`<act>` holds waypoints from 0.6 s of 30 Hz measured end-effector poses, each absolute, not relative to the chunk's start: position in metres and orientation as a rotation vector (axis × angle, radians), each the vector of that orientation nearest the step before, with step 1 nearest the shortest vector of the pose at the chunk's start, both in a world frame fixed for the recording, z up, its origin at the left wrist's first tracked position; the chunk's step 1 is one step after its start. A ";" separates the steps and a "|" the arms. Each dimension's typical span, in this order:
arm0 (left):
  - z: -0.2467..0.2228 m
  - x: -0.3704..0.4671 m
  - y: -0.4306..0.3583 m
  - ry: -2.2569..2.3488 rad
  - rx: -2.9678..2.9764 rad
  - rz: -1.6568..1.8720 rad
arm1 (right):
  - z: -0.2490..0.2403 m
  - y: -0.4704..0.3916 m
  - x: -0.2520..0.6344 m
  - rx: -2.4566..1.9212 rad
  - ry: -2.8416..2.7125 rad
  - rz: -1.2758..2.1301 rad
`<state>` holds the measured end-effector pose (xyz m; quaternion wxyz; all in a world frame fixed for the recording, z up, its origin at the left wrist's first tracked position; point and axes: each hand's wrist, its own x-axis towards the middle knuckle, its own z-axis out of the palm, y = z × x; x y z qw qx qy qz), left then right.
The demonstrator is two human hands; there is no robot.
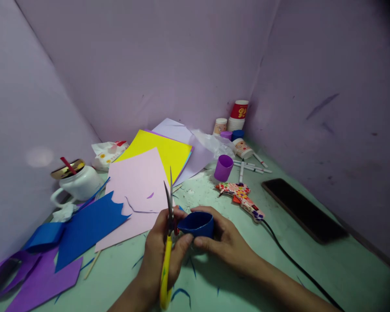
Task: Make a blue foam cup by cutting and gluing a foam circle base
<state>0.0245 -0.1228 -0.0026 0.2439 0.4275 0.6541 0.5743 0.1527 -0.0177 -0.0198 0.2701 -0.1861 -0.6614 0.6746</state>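
A short blue cup-like piece (199, 224) with an oval opening is held between both hands over the green table. My left hand (164, 247) pinches its left side and also bears yellow-handled scissors (166, 264), whose slightly parted blades point up and away. My right hand (225, 240) grips the right side of the blue piece, thumb in front and fingers behind. Pink paper (138, 186) with a thin dark strip on it lies beyond my left hand.
Blue foam sheet (91, 229), purple foam pieces (45, 281) and a white mug (84, 184) are at left. Yellow paper (159, 149) and paper cups (239, 110) stand behind. A purple cup (223, 168), corded glue gun (242, 199) and phone (302, 210) are right.
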 end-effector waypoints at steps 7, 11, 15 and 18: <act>0.003 0.033 -0.124 1.925 1.230 1.545 | -0.020 -0.017 0.151 -0.541 -1.662 1.960; 0.009 0.020 -0.127 2.098 1.333 1.386 | -0.023 -0.013 0.151 -0.628 -1.559 1.980; 0.012 -0.007 -0.130 2.135 1.713 1.166 | -0.022 -0.006 0.153 -0.656 -1.518 1.960; 0.005 -0.025 -0.130 2.181 1.780 1.151 | -0.018 0.001 0.156 -0.664 -1.525 1.924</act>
